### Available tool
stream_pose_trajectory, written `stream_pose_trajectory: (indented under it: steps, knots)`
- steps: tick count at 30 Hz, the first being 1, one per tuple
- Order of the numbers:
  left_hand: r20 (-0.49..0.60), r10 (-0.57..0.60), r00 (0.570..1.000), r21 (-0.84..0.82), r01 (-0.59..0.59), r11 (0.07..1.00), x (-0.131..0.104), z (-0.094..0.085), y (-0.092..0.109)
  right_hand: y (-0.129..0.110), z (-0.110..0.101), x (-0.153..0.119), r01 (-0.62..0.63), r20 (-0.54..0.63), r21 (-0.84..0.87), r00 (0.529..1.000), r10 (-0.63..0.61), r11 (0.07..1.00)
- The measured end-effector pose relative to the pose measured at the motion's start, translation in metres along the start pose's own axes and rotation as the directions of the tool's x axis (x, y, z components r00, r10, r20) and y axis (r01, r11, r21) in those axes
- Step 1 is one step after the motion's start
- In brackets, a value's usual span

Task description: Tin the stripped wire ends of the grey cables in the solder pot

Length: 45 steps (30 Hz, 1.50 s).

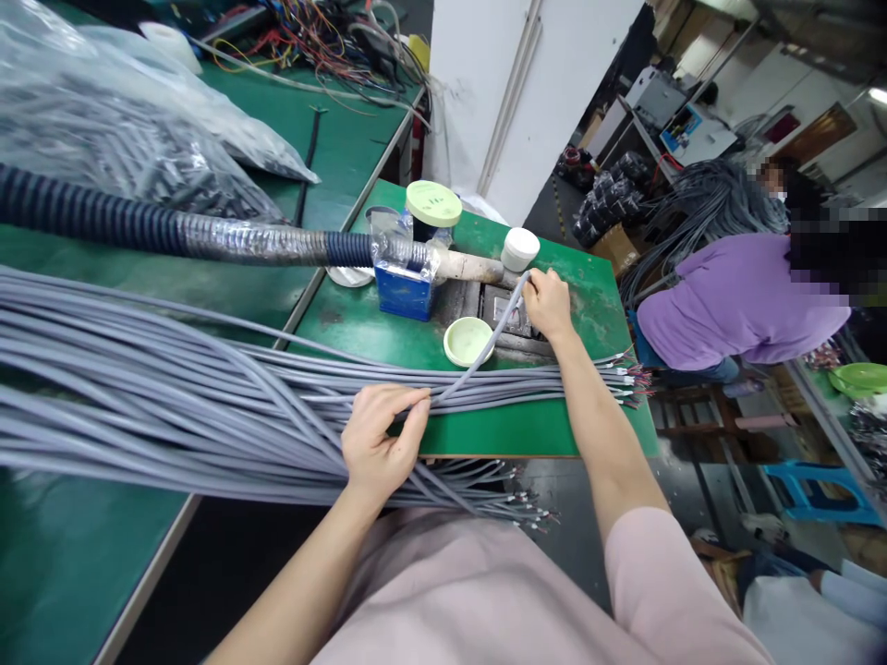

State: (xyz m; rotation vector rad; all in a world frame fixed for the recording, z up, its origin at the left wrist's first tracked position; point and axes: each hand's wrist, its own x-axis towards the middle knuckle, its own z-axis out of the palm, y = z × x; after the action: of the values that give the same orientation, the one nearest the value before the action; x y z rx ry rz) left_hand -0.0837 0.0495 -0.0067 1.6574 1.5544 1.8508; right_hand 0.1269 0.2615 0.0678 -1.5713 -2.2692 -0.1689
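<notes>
Pink shirt (450, 591) cloth lies nearest. Past it, green tables (52, 573) bear grey cables (173, 388), many already showing coloured wires (636, 377). One raised cable (479, 362) is in work: the left hand (383, 436) pinches it, the right hand (549, 303) grasps near its end, whose finish is unclear.

Wire-and-cable workshop, going by what surrounds the ribbed hose (90, 217): grey cable bundle (173, 392) on its near side, green counter (267, 286) under it, bagged grey pieces (166, 157) and tangled coloured wires (315, 42) behind it, 1 co-worker (727, 296) by heaped cables (721, 199) well right.
</notes>
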Motion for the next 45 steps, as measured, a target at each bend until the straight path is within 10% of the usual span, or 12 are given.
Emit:
stream_pose_trajectory:
  steps: [10, 19, 21, 24, 28, 45]
  knots:
    - [0.012, 0.018, 1.0, -0.023, -0.018, 1.0, 0.001, 0.001, 0.0, -0.005, -0.019, -0.008, 0.021, -0.005, 0.06, 1.0, -0.02, 0.998]
    - [0.165, -0.075, 0.983, -0.242, 0.114, 0.964, 0.008, 0.003, 0.033, -0.037, -0.106, -0.133, 0.269, -0.213, 0.504, 0.96, -0.184, 0.821]
    - [0.393, -0.113, 0.913, -0.351, 0.262, 0.899, 0.007, 0.012, 0.053, -0.042, -0.102, -0.164, 0.273, -0.204, 0.557, 0.96, -0.189, 0.784]
    - [0.706, -0.16, 0.69, -0.418, 0.588, 0.692, -0.001, 0.03, 0.074, -0.049, -0.087, -0.203, 0.233, -0.227, 0.619, 0.967, -0.114, 0.75]
    - [0.811, -0.25, 0.529, -0.419, 0.823, 0.383, -0.015, 0.049, 0.083, -0.056, -0.073, -0.237, 0.174, -0.213, 0.682, 0.976, -0.035, 0.71]
    - [0.631, -0.388, 0.672, -0.371, 0.7, 0.61, -0.028, 0.046, 0.082, -0.059, -0.05, -0.269, 0.062, -0.117, 0.812, 0.991, 0.058, 0.581]
